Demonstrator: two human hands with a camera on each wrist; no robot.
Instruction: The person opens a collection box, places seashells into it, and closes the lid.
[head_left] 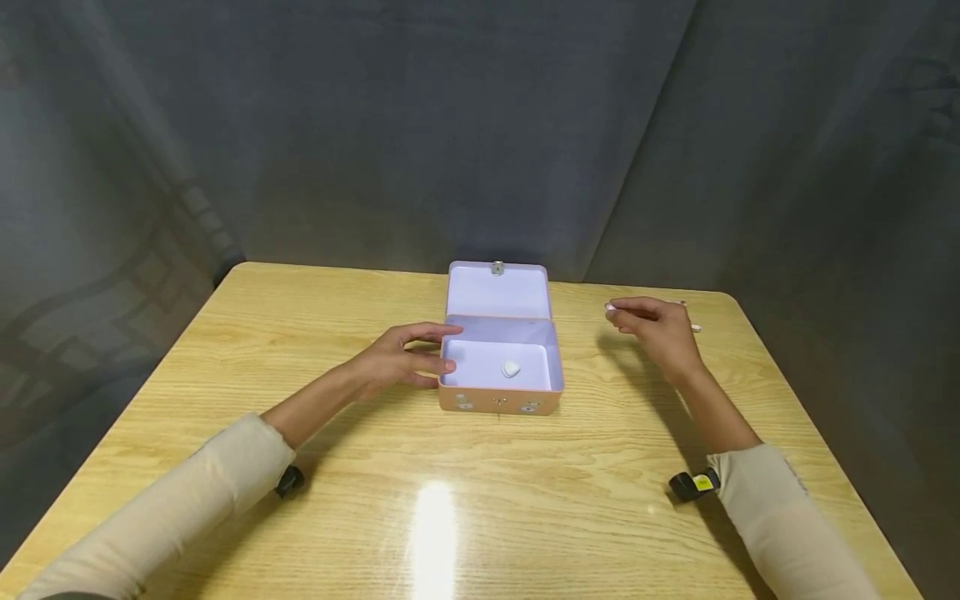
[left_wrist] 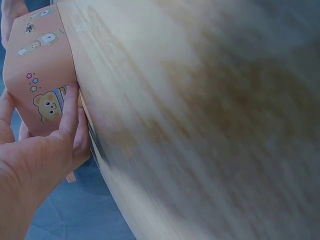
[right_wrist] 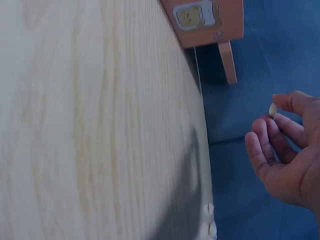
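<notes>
A small tin box [head_left: 517,401], orange outside and pale lilac inside, stands open at the table's middle with its lid [head_left: 497,292] tipped back. One small white piece [head_left: 511,367] lies inside. My left hand [head_left: 438,350] rests with straight fingers against the box's left side; in the left wrist view the fingers [left_wrist: 70,120] lie on the bear-printed wall [left_wrist: 37,60]. My right hand [head_left: 617,310] hovers to the right of the box and pinches another small white piece [head_left: 611,307] at its fingertips, seen in the right wrist view as a whitish piece [right_wrist: 273,110] in the hand [right_wrist: 280,117].
A few more small white pieces [head_left: 696,327] lie on the wooden table [head_left: 480,500] behind my right hand, near the far right edge [right_wrist: 207,227]. Grey curtain hangs behind the table. The box's corner [right_wrist: 210,17] shows in the right wrist view.
</notes>
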